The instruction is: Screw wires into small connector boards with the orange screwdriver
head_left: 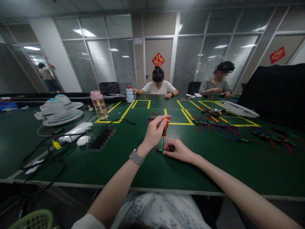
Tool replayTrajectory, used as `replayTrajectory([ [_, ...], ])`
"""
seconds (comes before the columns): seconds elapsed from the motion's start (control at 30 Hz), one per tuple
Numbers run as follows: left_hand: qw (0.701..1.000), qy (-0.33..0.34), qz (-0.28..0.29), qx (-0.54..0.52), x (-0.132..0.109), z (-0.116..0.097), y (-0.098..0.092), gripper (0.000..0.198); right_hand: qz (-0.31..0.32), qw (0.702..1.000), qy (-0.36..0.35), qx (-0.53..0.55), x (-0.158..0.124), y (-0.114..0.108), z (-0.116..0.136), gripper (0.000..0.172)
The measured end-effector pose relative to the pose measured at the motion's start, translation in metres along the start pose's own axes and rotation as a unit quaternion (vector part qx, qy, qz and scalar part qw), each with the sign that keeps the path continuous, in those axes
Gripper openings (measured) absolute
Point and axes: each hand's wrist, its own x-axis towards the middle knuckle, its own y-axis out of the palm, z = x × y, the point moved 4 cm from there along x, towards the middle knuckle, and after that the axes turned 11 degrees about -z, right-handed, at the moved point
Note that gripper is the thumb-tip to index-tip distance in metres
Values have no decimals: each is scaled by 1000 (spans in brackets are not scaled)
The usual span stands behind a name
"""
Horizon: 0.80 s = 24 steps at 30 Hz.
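My left hand (pixel 155 130) is closed round an orange-handled screwdriver (pixel 165 128), held upright with its tip pointing down. The tip meets a small green circuit board (pixel 161 150) lying on the green table (pixel 147 171). My right hand (pixel 179 149) rests on the table with its fingers pinched on the right end of that board. A grey watch sits on my left wrist. Just beyond my hands lies a small bunch of red and black wired parts (pixel 152 116).
A large pile of wired boards (pixel 214 124) spreads to the right, more wires (pixel 281 140) further right. Two white fans (pixel 59 111), a clear bottle (pixel 99 105), a power strip (pixel 75 131) and black cables (pixel 45 156) lie on the left. Two people sit at the far side.
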Motion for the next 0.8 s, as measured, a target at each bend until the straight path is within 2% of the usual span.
replayTrajectory([
  [0.13,998,-31,-11,-51,1,1,1,23,-5,1000,-10,-4,0,-2,-1,8],
  [0.3,998,-37,-26,-35,3,1,-1,19,-13,1000,-15,-5,-1,-3,-2,8],
  [0.37,999,-17,-35,3,4,0,-3,16,-13,1000,-15,-9,-1,-3,-2,7],
  [0.53,982,91,-85,142,2,-8,-12,13,-10,1000,-13,-13,-1,-3,-1,7],
  [0.6,979,106,-76,157,1,-10,-12,15,-10,1000,-15,-12,-1,-3,0,7],
  [0.7,991,78,-33,99,0,-9,-8,24,-5,1000,-15,-11,0,-3,0,6],
  [0.8,1000,5,-13,4,1,-5,-3,25,-3,1000,-14,-10,0,-3,0,7],
])
